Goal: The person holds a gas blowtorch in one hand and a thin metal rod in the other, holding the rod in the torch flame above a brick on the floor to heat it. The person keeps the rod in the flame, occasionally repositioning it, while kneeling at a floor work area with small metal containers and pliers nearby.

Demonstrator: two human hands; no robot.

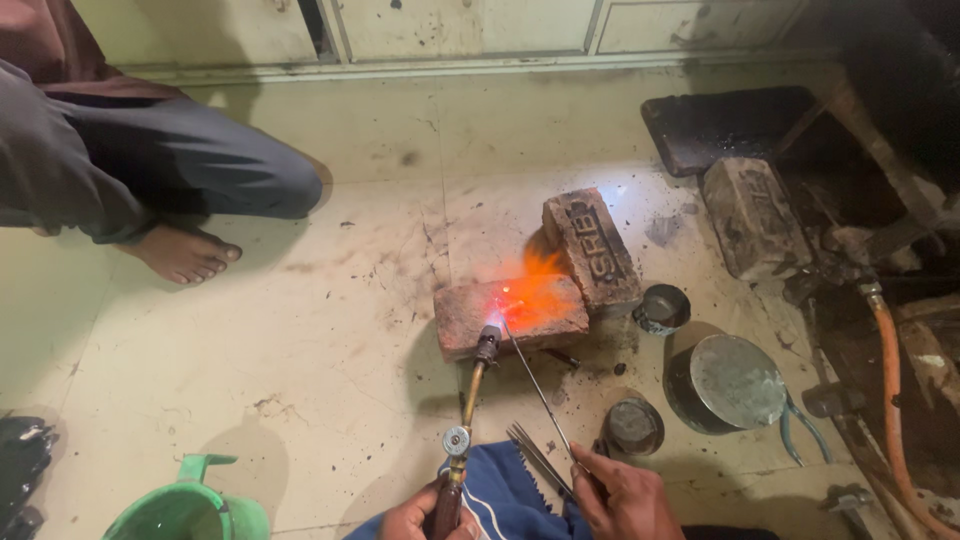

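Note:
My left hand (415, 518) grips the handle of a brass gas torch (468, 400), whose nozzle points at a red brick (470, 318) lying flat on the floor. An orange flame glows on the brick's top, against a second brick (590, 248) set behind it. My right hand (622, 492) holds a thin metal rod (535, 385) with its tip at the glowing spot. Several more thin rods (533, 452) fan out beside that hand over a blue cloth (505, 495).
Another person crouches at the left, a bare foot (180, 252) on the floor. A green plastic jug (190, 505) stands at the bottom left. Small round tins (633, 425), a larger lidded pot (730, 385), a grey block (752, 215) and an orange hose (890, 400) crowd the right side.

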